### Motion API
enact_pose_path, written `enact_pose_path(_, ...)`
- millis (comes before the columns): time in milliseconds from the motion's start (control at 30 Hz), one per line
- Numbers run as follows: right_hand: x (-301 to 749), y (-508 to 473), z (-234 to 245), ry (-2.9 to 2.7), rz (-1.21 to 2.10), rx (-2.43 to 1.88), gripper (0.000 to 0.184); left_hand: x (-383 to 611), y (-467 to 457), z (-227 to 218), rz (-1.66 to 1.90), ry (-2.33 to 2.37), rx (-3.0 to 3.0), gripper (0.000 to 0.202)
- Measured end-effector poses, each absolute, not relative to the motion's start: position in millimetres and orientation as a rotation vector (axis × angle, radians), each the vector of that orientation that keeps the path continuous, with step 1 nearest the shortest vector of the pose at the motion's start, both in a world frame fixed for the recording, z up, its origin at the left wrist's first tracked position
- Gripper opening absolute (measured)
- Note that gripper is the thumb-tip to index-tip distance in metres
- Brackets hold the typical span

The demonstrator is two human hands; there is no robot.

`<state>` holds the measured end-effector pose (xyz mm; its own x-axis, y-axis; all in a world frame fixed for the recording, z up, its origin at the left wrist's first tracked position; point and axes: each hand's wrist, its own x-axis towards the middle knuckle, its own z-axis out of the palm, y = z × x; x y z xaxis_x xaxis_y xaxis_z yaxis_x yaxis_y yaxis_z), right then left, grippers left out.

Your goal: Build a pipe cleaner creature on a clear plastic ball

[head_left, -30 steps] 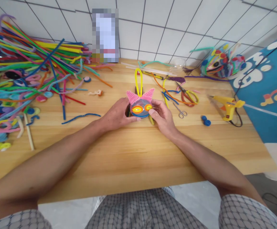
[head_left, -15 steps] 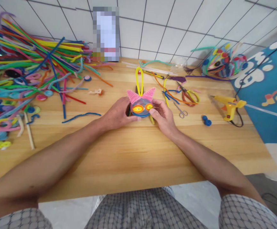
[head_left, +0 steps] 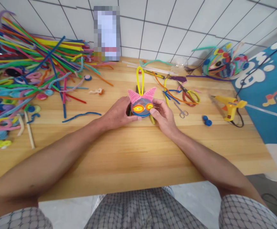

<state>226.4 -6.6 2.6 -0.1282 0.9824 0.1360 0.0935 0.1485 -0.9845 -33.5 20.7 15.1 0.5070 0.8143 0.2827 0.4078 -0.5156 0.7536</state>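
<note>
Between my hands is a pipe-cleaner animal ornament with a clear, rounded body, pink pointed ears, yellow-and-orange eyes, a blue lower edge and a tall yellow loop on top. My left hand curves round its left side, thumb along the lower edge. On the right, my right hand grips it with thumb and fingers beside the right eye. Its back and underside are hidden. A blue pipe cleaner lies left of my left hand, and small scissors lie right of my right hand.
Heaped pipe cleaners cover the table's left side. Scissors with red and yellow handles, blue pompoms and a yellow glue gun lie at right. A colourful craft figure and a blurred phone stand at the back.
Both hands keep the same hold on the ornament. The whole view has shifted very slightly; nothing else has visibly moved.
</note>
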Motion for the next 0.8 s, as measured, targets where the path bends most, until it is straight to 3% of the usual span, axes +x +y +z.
enact_pose_path(800, 227.4, -5.9, 1.9, -1.462, 1.130, -1.102, 0.069, -34.4, 21.6, 11.6, 0.891, 0.970, 2.153, 0.068)
